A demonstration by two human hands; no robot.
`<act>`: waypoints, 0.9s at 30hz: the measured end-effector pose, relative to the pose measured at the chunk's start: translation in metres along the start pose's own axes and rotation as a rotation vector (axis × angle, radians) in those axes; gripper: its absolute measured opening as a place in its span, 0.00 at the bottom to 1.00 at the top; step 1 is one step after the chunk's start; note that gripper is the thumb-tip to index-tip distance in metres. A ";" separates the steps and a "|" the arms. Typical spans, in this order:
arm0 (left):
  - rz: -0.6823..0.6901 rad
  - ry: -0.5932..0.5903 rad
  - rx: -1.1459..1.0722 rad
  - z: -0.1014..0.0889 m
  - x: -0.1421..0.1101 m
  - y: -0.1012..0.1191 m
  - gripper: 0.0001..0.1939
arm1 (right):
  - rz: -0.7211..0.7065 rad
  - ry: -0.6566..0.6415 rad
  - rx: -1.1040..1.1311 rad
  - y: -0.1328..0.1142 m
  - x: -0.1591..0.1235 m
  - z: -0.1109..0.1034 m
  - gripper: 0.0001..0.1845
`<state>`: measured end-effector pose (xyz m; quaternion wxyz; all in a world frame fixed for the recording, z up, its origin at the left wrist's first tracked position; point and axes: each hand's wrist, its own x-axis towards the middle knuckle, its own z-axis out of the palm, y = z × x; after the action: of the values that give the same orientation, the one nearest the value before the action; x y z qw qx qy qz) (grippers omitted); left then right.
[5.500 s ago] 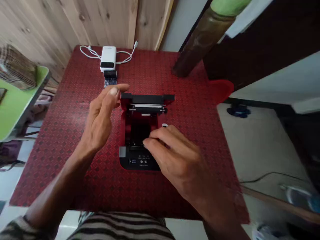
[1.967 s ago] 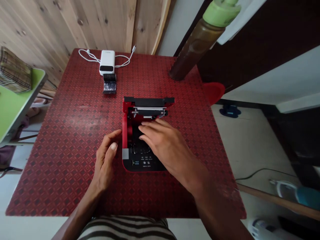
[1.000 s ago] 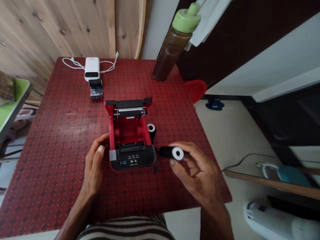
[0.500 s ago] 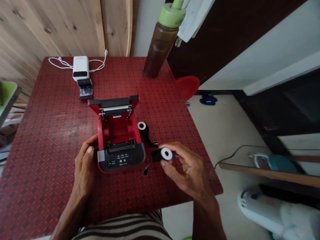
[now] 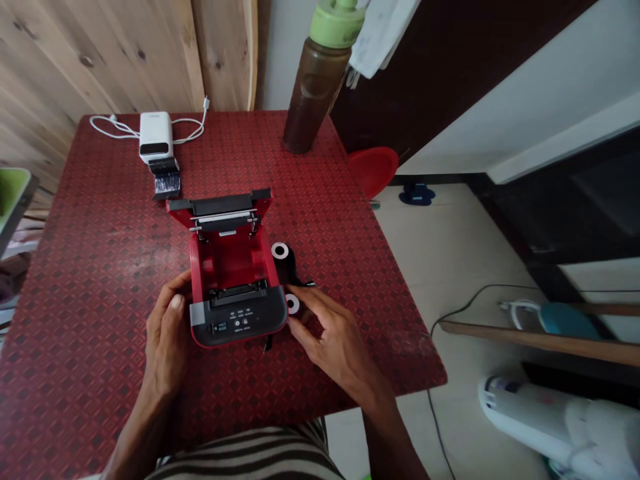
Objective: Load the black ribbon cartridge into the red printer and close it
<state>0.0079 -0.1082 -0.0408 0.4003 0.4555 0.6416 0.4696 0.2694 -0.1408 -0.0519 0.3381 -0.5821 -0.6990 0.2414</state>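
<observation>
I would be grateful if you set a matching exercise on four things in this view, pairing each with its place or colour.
Things:
1. Red and black machine
2. Bottle
3. White device
4. Slippers

Places and colours:
A. Near the far left corner of the table
B. On the floor
C. Between the left hand and the right hand
D. Brown below, light green on top

Right pairs: 1-C, 2-D, 3-A, 4-B.

- Domestic room, probably in a home, judging by its furnishings.
- Wall [image 5: 115,60] of knotty wooden planks, behind a table [image 5: 90,307] with a red patterned top.
- Dark blue slippers [image 5: 417,195] on a pale floor [image 5: 450,253].
- Green-capped drinking bottle [image 5: 317,93] on the table; white cloth [image 5: 381,37] beyond it.
</observation>
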 end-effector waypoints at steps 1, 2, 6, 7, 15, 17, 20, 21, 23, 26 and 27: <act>0.001 0.003 -0.001 0.000 0.000 0.000 0.35 | -0.014 0.015 -0.025 -0.003 -0.003 -0.003 0.23; 0.003 0.002 -0.001 0.000 -0.001 0.000 0.35 | -0.031 0.033 -0.052 -0.008 -0.007 -0.008 0.23; 0.008 -0.016 0.012 -0.001 -0.001 -0.001 0.34 | -0.079 0.103 -0.134 -0.028 -0.020 -0.042 0.20; 0.011 -0.018 0.020 -0.001 -0.001 -0.001 0.34 | -0.077 0.137 -0.134 -0.030 -0.018 -0.052 0.18; 0.006 -0.021 0.055 -0.001 0.000 0.001 0.36 | -0.005 0.014 -0.008 0.037 0.072 -0.052 0.14; -0.004 -0.021 0.058 -0.001 0.000 0.000 0.36 | -0.026 -0.118 0.043 0.049 0.092 -0.034 0.21; -0.003 -0.031 0.063 -0.001 0.000 -0.001 0.36 | -0.067 -0.193 0.086 0.052 0.107 -0.012 0.20; -0.001 -0.035 0.062 -0.002 0.000 -0.002 0.36 | -0.074 -0.201 0.096 0.051 0.110 -0.007 0.17; -0.002 -0.040 0.051 -0.003 0.000 -0.004 0.36 | -0.073 -0.203 0.109 0.049 0.113 -0.003 0.12; -0.001 -0.053 0.023 -0.005 0.000 -0.008 0.34 | -0.052 -0.166 0.118 0.045 0.111 -0.012 0.12; 0.001 -0.062 0.009 -0.005 0.000 -0.009 0.33 | -0.039 -0.138 0.122 0.043 0.109 -0.020 0.13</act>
<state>0.0014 -0.1111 -0.0481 0.4179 0.4717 0.6308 0.4527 0.3019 -0.0269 -0.0491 0.3286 -0.5286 -0.7159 0.3164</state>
